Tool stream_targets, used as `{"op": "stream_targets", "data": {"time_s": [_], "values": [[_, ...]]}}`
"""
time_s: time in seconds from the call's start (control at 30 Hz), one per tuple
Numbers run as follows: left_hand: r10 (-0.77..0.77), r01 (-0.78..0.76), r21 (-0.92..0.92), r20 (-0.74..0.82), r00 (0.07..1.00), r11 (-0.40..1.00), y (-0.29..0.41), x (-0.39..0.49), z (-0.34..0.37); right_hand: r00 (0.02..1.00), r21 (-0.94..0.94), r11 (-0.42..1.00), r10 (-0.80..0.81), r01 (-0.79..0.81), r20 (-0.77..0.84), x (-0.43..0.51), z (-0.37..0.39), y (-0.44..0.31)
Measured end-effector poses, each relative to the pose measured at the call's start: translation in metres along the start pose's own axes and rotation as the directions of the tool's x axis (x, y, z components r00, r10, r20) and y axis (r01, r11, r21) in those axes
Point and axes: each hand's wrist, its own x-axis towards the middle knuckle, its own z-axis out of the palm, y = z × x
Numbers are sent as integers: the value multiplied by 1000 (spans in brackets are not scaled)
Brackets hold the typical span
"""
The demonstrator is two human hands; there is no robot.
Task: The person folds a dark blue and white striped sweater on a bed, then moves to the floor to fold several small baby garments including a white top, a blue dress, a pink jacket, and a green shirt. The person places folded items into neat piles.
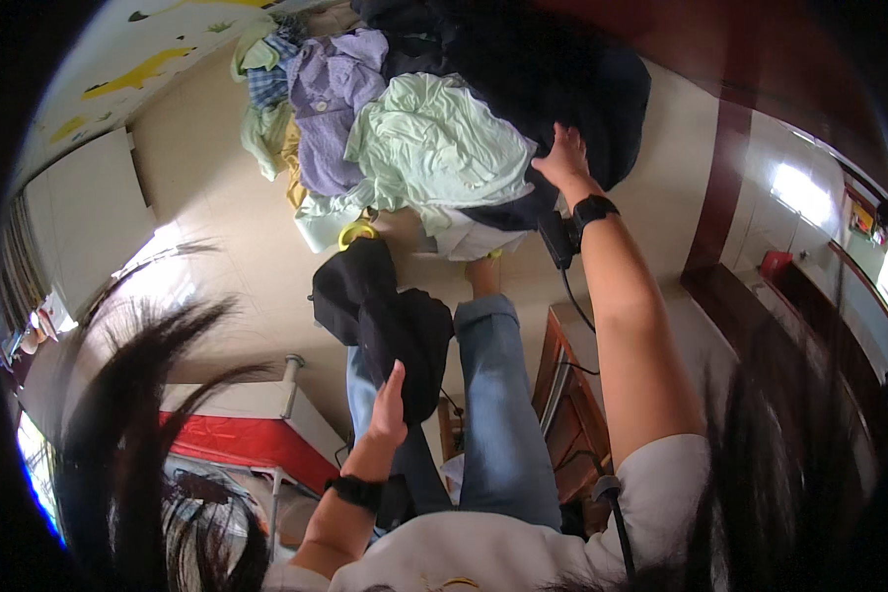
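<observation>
My left hand (389,409) is at the near edge of a bunched black cloth (392,325) draped over my left leg. Its thumb points up along the fabric, and the other fingers are mostly hidden. My right hand (566,157) reaches forward with fingers spread, at the border between a crumpled mint-green garment (444,140) and a large heap of black fabric (547,81). Nothing shows in its grasp. Left of the mint garment lies a lilac garment with a button (329,103). Blue plaid cloth (270,78) and mustard cloth (294,159) stick out beside it.
Pale floor tiles (214,192) surround the clothes pile. A yellow ring-shaped thing (357,232) shows beyond the black cloth. A black device (555,238) with a cable is by my right wrist. A red-and-white piece of furniture (251,436) stands lower left, wooden furniture (581,414) lower right.
</observation>
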Motion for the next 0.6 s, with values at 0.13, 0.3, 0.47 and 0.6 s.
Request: {"op": "stream_targets", "data": {"time_s": [0.13, 0.3, 0.47, 0.6], "values": [[27, -28, -5, -117, 993, 1000, -36, 25, 20, 987, -154, 987, 18, -42, -159, 58, 9, 6], [180, -181, -10, -67, 981, 983, -48, 57, 40, 987, 392, 907, 158, -153, 21, 52, 30, 8], [330, -348, -74, -187, 925, 935, -17, 49, 72, 994, 984, 165, 97, -63, 48, -82, -21, -33], [385, -330, -273, 180, 905, 903, 20, 22, 86, 817, 843, 489, -377, -225, 437, -209, -78, -72]]}}
